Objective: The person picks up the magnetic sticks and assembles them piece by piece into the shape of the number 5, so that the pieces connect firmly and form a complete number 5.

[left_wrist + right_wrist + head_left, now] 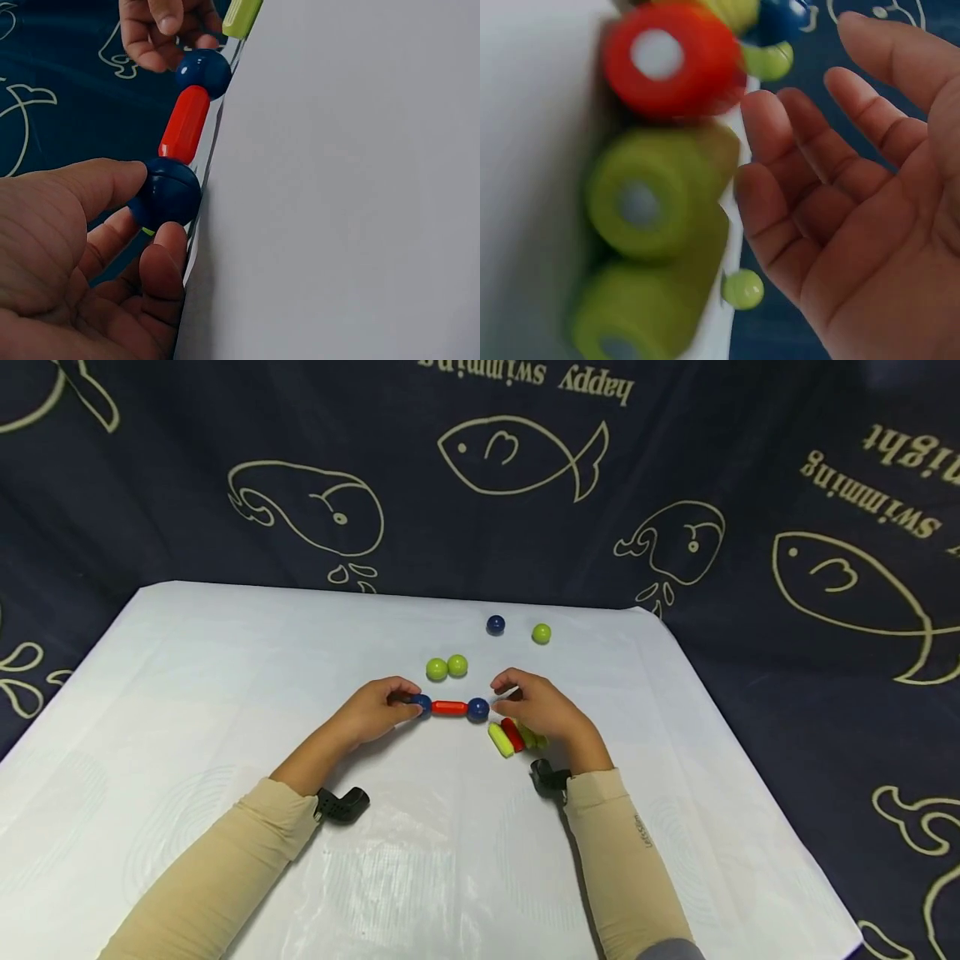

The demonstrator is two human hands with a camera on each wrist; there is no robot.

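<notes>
My left hand [372, 710] pinches a glossy blue ball [166, 196] between thumb and fingers. That ball joins one end of a red stick [449, 708], and a second blue ball [478, 709] sits on the other end. Together they form a short straight bar lying crosswise to me. Just right of the second ball is my right hand [542, 702], its fingers loosely bent and nothing held in them. Beneath and beside it lie a yellow-green stick [500, 740], another red stick [512, 735] and more yellow-green sticks [641, 199], with pale round end faces.
Beyond the bar, two green balls [437, 669] rest side by side. Farther back are a loose blue ball [496, 625] and another green ball [542, 633]. A white cover [225, 693] lies over the table, with a dark fish-print cloth [420, 543] behind it.
</notes>
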